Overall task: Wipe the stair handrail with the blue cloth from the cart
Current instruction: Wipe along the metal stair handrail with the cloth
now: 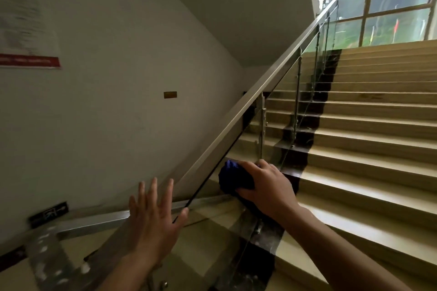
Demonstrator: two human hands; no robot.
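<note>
Head view: the handrail (248,99) runs as a metal bar from the lower left of the frame up to the upper right, above a glass panel (281,92). The right hand (267,186), at lower centre, has its fingers curled over the bunched blue cloth (233,177) and grips it. The cloth sits just below and to the right of the rail, in front of the glass; whether it touches either I cannot tell. The left hand (153,215), at lower centre-left, is spread wide with straight fingers and holds nothing. Its thumb lies by the dark edge of the glass, contact unclear. Stairs (366,125) climb at the right toward a window (397,4). A paper notice (26,19) hangs on the wall (113,59) at upper left.
</note>
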